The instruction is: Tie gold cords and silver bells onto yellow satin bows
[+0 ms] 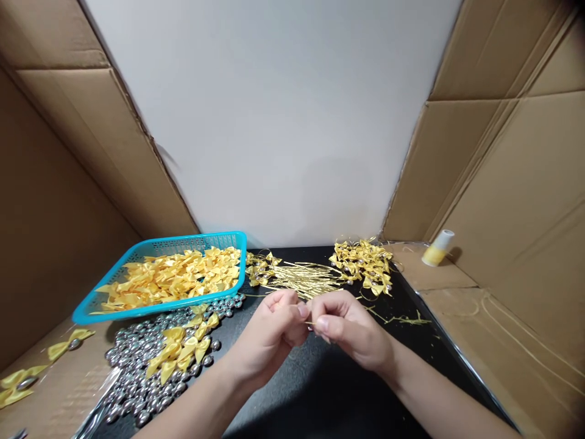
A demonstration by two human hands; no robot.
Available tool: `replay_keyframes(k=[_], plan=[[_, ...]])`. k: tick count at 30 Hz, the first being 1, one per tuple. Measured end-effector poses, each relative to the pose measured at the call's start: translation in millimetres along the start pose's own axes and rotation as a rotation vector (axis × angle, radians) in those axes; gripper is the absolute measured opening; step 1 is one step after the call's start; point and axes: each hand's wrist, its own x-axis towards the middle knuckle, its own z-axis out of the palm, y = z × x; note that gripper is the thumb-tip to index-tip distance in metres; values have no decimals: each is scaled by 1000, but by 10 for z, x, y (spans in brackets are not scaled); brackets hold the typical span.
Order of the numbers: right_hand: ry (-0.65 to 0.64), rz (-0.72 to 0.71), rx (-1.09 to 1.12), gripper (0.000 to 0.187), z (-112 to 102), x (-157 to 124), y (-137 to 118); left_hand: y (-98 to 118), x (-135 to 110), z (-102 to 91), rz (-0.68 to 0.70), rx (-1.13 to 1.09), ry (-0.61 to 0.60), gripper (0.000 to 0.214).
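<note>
Close together over the black tabletop, both hands are closed. My right hand (340, 323) pinches a thin gold twist tie (311, 324) between thumb and forefinger. My left hand (283, 320) has its fingers curled and its thumb pressed against them, right where the tie runs in; whatever lies inside is hidden by the fingers. Just beyond the hands lies a pile of gold twist ties (304, 277). To the right of that pile is a heap of yellow bows with silver beads (363, 265), and a smaller group of beaded bows (260, 268) lies to its left.
A blue basket (243, 268) full of yellow ribbon bows (183, 274) stands at the left. In front of it spread many silver beads (132, 347) with several loose bows (178, 350) on top. A thread spool (437, 249) stands at right, near cardboard walls (512, 195).
</note>
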Motion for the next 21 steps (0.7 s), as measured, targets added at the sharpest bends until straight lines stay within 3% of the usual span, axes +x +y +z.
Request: replay_keyframes(k=[4,8,11,15,17,21], plan=[[34,-8,194,33,34,18,60,23,1,17,34,-77,7,63],[30,-30,180,34,31,18,35,65,27,-16,76,-75,48,62],[140,-48,20,33,-7,-5,-10,69,33,-20,73,-103,32,60],[251,-124,-468,16,58,-52,-111,43,24,1,134,-60,79,57],[303,-202,-676,22,139,-69,-137,22,21,-8,202,38,133,56],[363,-291,-768,7,212,-86,-111,-6,27,-77,305,220,132,56]])
